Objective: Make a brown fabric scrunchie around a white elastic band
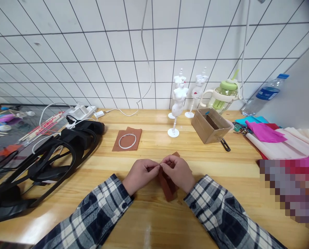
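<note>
My left hand and my right hand meet above the middle of the table, thumbs and forefingers pinched together with the tips touching. Between them they hold the upper edge of a piece of brown cloth, which hangs down under my right hand in a fold. Anything tiny at the fingertips is too small to make out. Beyond my left hand, a second brown cloth piece lies flat with a thin silvery-white ring on top.
White dress-form stands are behind my hands. Right of them are a small cardboard box, a green-lidded cup, a plastic bottle and bright folded fabrics. Black strapped gear and a power strip lie left.
</note>
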Available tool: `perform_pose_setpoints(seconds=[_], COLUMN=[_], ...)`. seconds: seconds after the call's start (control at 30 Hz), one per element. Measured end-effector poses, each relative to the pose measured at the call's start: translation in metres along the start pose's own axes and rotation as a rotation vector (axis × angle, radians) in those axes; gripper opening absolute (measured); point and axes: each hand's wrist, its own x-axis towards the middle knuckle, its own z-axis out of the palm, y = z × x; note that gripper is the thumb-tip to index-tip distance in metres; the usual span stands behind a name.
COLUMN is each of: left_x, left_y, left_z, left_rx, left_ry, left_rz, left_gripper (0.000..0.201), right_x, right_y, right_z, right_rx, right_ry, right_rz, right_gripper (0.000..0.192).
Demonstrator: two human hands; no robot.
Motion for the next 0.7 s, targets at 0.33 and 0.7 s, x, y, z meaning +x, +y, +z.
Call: perform_pose_setpoints(seconds=[0.33, 0.7], left_x=[0.002, 0.003], left_y=[0.000, -0.011], left_z=[-0.002, -0.022], left_rx=[-0.163, -0.213], left_ry=[0.135, 0.267], left_rz=[-0.113, -0.133], left_gripper=[0.028, 0.030], right_x=[0.004, 0.016], right_y=[0.000, 0.013], right_z=[-0.004, -0.020], right_rx=[-0.137, -0.326], right_ry=[0.228, 0.248], right_rz=[-0.038, -0.021], right_gripper=[0.010, 0.007])
